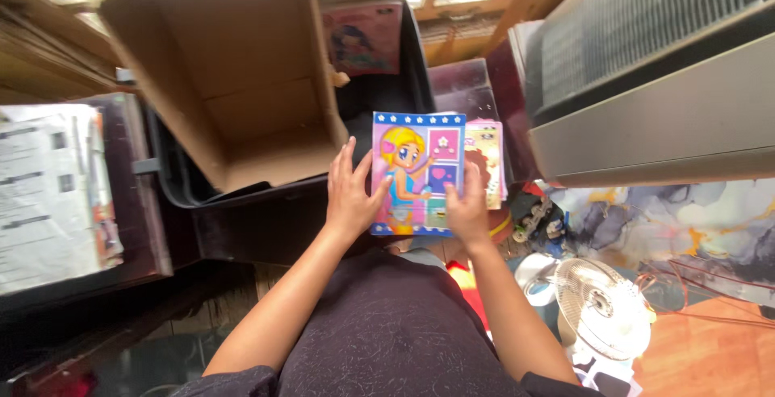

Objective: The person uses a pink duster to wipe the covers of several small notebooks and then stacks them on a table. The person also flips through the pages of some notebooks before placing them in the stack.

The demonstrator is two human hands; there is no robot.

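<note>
Booklet (417, 167) held by two hands: left (349, 197), right (468, 211)

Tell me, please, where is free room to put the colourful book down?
Free: the floor of the open cardboard box, left of the book that the left hand and right hand hold. Crowded: right of the book, by the booklets and white fan.

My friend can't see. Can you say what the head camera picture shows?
Two hands, left hand and right hand, hold a colourful cartoon booklet on top of a stack of similar ones. An open cardboard box sits to the left, a small white fan lower right.
</note>
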